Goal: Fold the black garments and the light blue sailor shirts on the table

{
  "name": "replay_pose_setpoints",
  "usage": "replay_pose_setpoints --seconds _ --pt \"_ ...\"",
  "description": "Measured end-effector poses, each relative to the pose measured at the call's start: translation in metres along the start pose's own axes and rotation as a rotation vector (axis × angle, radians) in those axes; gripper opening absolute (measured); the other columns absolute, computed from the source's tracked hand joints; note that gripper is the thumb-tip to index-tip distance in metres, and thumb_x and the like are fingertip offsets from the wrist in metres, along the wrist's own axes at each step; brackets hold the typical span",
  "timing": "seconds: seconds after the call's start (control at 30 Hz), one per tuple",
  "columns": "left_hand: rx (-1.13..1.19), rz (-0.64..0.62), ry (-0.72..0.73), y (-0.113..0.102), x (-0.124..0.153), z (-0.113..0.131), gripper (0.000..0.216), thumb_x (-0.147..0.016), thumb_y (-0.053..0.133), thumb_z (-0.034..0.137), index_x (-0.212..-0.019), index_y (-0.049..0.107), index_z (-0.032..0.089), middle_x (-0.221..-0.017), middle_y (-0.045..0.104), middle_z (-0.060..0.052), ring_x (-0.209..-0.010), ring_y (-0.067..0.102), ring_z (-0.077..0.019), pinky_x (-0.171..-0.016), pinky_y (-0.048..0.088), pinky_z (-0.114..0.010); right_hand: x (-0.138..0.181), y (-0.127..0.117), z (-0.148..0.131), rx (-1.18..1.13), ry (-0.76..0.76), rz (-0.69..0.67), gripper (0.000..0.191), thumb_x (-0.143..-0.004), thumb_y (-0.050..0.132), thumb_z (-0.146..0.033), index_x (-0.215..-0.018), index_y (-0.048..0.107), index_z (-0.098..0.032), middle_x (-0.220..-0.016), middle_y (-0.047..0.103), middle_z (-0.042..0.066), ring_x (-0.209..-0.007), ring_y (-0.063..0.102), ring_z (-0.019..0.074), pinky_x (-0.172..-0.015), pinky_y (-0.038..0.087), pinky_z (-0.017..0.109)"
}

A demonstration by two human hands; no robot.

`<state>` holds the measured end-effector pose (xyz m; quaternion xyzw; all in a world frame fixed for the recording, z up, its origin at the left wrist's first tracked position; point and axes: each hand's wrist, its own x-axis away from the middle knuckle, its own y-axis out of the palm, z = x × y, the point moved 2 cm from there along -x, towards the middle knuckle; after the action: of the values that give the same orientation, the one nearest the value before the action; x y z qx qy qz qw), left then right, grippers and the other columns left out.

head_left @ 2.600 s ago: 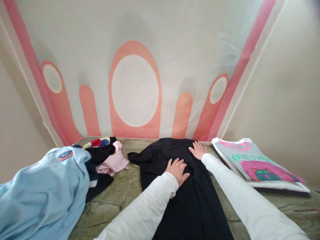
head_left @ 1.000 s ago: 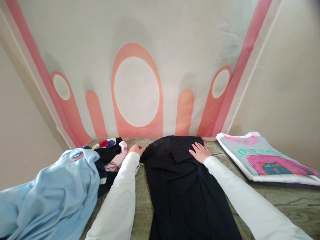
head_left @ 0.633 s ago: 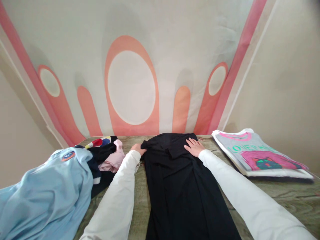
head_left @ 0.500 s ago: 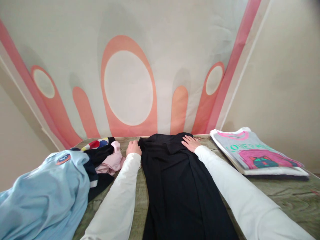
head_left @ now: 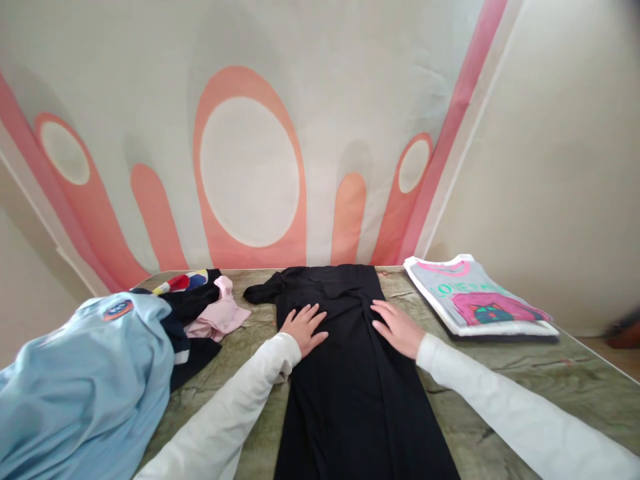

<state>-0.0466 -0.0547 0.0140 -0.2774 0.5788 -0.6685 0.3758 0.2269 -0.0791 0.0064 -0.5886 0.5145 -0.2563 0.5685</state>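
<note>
Black garment (head_left: pixel 350 400), long, lightly creased, spread flat, one sleeve jutting left

The left hand (head_left: pixel 303 328) and right hand (head_left: pixel 399 328) rest on a black garment (head_left: pixel 350 407) between heaped clothes (head_left: pixel 95 380) and folded shirts (head_left: pixel 483 307).

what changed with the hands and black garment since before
The left hand has let go of the black garment's far left side and now lies spread on it, nearer the person. The right hand has moved nearer along the right edge. The black sleeve sticks out leftward again. The light blue garment and folded stack stayed put.
</note>
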Motion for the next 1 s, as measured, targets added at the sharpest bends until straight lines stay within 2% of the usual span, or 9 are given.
replay_pose_setpoints --seconds 0.1,0.17,0.3,0.43,0.57,0.67,0.77,0.9,1.0 --pt "0.010 -0.001 -0.025 -0.007 0.002 -0.018 0.054 -0.079 0.040 0.056 -0.129 0.035 0.035 -0.141 0.025 -0.001 -0.129 0.018 -0.0238 -0.102 0.012 -0.049 0.040 0.003 -0.016 0.046 -0.062 -0.114 0.054 -0.087 0.027 -0.046 -0.134 0.028 -0.019 -0.140 0.028 0.007 -0.128 0.023 0.0204 -0.104 0.021 0.040" --pt "-0.001 0.002 -0.041 -0.014 0.001 -0.027 0.054 -0.079 0.040 0.057 -0.128 0.036 0.035 -0.141 0.026 -0.001 -0.130 0.018 -0.0234 -0.102 0.010 -0.049 0.047 0.005 -0.017 0.082 -0.063 -0.148 0.056 -0.088 0.023 -0.048 -0.137 0.021 -0.022 -0.142 0.023 0.005 -0.130 0.018 0.0204 -0.105 0.016 0.043" --pt "-0.034 -0.017 -0.016 -0.025 -0.003 -0.042 0.052 -0.081 0.038 0.055 -0.129 0.034 0.036 -0.142 0.025 0.000 -0.130 0.017 -0.0219 -0.103 0.011 -0.045 0.031 0.003 -0.002 0.117 -0.066 -0.188 0.056 -0.088 0.020 -0.049 -0.137 0.020 -0.023 -0.142 0.022 0.004 -0.130 0.018 0.0196 -0.106 0.009 0.046" --pt "-0.069 -0.030 -0.005 -0.033 0.002 -0.047 0.056 -0.078 0.043 0.053 -0.130 0.036 0.032 -0.142 0.024 -0.002 -0.130 0.017 -0.0241 -0.103 0.016 -0.043 0.017 -0.001 0.018 0.110 -0.112 -0.231 0.054 -0.088 0.023 -0.048 -0.137 0.020 -0.026 -0.142 0.022 0.000 -0.130 0.017 0.0182 -0.106 0.009 0.045" --pt "-0.074 0.053 0.090 -0.035 0.028 -0.027 0.050 -0.078 0.049 0.042 -0.124 0.044 0.024 -0.139 0.029 -0.006 -0.129 0.019 -0.0255 -0.103 0.021 -0.041 0.035 -0.009 0.016 0.097 -0.061 -0.213 0.053 -0.087 0.026 -0.047 -0.135 0.025 -0.026 -0.141 0.026 0.002 -0.129 0.020 0.0198 -0.105 0.011 0.045" --pt "0.043 0.048 0.234 -0.031 0.059 0.006 0.040 -0.081 0.045 0.036 -0.118 0.049 0.024 -0.129 0.044 -0.005 -0.125 0.028 -0.0219 -0.103 0.023 -0.037 0.059 -0.015 -0.009 0.040 -0.067 -0.167 0.053 -0.086 0.028 -0.048 -0.132 0.035 -0.022 -0.139 0.030 0.005 -0.128 0.023 0.0211 -0.105 0.018 0.042" --pt "0.134 0.011 0.355 -0.029 0.086 0.034 0.038 -0.077 0.050 0.042 -0.111 0.052 0.026 -0.118 0.052 -0.004 -0.118 0.037 -0.0228 -0.103 0.021 -0.041 0.079 -0.018 -0.035 -0.036 -0.093 -0.120 0.052 -0.085 0.032 -0.046 -0.129 0.039 -0.018 -0.138 0.032 0.007 -0.126 0.028 0.0216 -0.103 0.025 0.039" --pt "0.219 0.019 0.305 -0.030 0.107 0.040 0.016 -0.080 0.046 0.035 -0.080 0.055 0.021 -0.108 0.054 -0.006 -0.101 0.049 -0.0196 -0.098 0.029 -0.038 0.094 -0.019 -0.045 -0.087 -0.086 -0.079 0.049 -0.085 0.034 -0.043 -0.128 0.040 -0.020 -0.134 0.038 0.007 -0.123 0.032 0.0219 -0.102 0.029 0.040" --pt "0.278 0.046 0.247 -0.032 0.119 0.033 0.021 -0.083 0.040 0.032 -0.068 0.049 0.020 -0.103 0.054 -0.007 -0.094 0.051 -0.0183 -0.086 0.039 -0.032 0.100 -0.021 -0.039 -0.104 -0.063 -0.047 0.048 -0.084 0.036 -0.043 -0.127 0.041 -0.021 -0.132 0.040 0.008 -0.121 0.036 0.0221 -0.100 0.032 0.040"
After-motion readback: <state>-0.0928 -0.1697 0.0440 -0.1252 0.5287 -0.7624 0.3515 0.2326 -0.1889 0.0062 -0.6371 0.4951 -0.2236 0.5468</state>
